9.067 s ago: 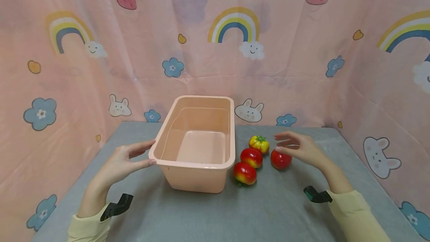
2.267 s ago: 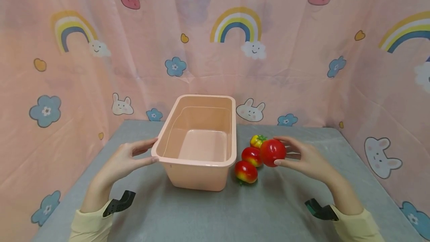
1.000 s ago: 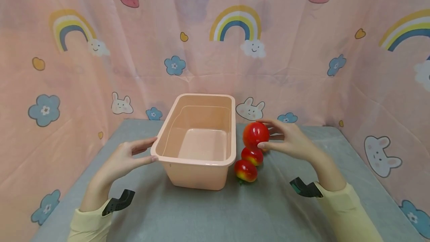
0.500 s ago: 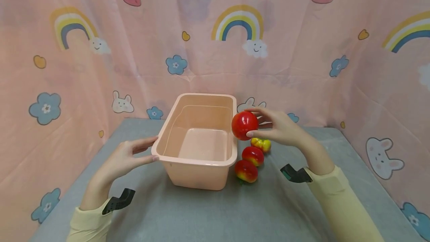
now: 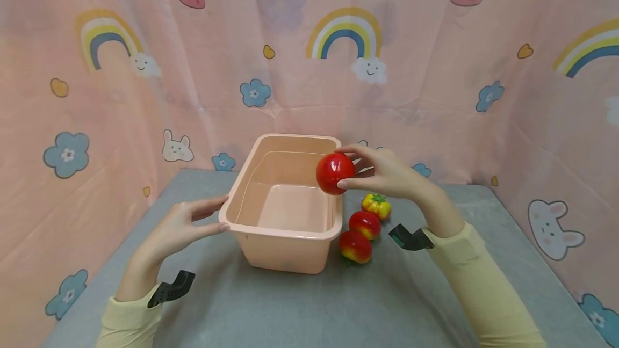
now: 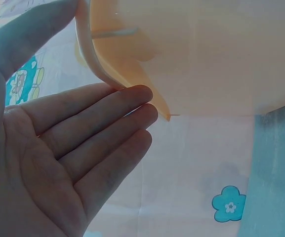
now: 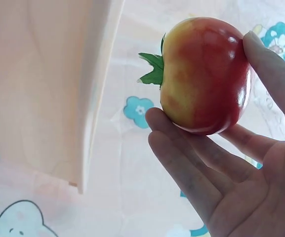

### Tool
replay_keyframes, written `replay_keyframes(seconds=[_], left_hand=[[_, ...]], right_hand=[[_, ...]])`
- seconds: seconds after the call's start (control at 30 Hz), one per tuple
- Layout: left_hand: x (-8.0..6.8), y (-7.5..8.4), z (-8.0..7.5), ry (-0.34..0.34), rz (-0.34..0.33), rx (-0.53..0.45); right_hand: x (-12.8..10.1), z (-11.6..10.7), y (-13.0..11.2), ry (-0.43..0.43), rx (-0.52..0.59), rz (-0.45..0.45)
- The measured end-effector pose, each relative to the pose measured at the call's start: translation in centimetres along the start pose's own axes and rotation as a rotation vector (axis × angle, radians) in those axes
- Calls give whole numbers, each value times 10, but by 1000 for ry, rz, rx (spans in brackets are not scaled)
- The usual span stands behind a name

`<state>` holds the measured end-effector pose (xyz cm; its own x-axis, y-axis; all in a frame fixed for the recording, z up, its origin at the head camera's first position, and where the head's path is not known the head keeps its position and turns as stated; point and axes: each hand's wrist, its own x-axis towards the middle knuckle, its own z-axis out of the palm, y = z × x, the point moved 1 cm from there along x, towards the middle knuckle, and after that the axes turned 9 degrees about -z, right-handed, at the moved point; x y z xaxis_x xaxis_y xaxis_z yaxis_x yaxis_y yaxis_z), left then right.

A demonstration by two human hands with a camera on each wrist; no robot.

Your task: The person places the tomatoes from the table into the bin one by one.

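- The right hand (image 5: 379, 172) had the tomato (image 5: 335, 173) between its thumb (image 7: 273, 74) and its fingers (image 7: 182, 170). The gap between them was as wide as the tomato itself.
- In the head view, the thumb lay on the near side of the tomato, and the forefinger passed over its far upper side. The palm stayed apart from it.
- In the right wrist view, the tomato sat at the tips, and its green leaves (image 7: 152, 69) pointed to the side of the tub (image 5: 285, 254).
- The tomato was off the table (image 5: 280, 313), and in the head view it overlapped the right rim of the tub. How high it was above this rim I could not judge well.
- The left hand (image 5: 181, 225) was at the near left corner of the tub. Its fingers were almost straight, with the thumb spread away, and the tips touched the rim without closing around it.
- To the right of the tub, three other pieces lay on the table in a short row: a yellow pepper (image 5: 376, 207) farthest, then a red fruit (image 5: 365, 225), and a second red fruit (image 5: 355, 247) nearest.
- Behind everything hung a pink cloth (image 5: 425, 85) with rainbows and flowers.
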<state>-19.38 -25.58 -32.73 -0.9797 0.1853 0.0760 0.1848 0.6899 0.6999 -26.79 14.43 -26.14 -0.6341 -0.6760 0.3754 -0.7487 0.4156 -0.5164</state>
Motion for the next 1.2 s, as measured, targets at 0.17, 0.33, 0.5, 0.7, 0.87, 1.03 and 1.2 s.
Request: replay_keyframes(seconds=[0.17, 0.33, 0.5, 0.7, 0.87, 1.03, 1.2], left_hand=[[0, 0, 0, -4, 1, 0], [-1, 1, 1, -9, -8, 3], [-1, 1, 1, -9, -7, 5], [0, 1, 2, -11, -8, 5], [1, 1, 3, -13, -9, 5], [0, 1, 1, -10, 3, -6], [0, 1, 0, -7, 17, -4]], right_hand=[[9, 1, -8, -29, -25, 22], [17, 3, -14, -67, -2, 36], [25, 7, -13, -94, 34, 32], [32, 12, -13, -119, 30, 18], [29, 12, -11, -112, 26, 17], [21, 11, -7, -88, 42, -8], [11, 9, -1, -41, 54, -2]])
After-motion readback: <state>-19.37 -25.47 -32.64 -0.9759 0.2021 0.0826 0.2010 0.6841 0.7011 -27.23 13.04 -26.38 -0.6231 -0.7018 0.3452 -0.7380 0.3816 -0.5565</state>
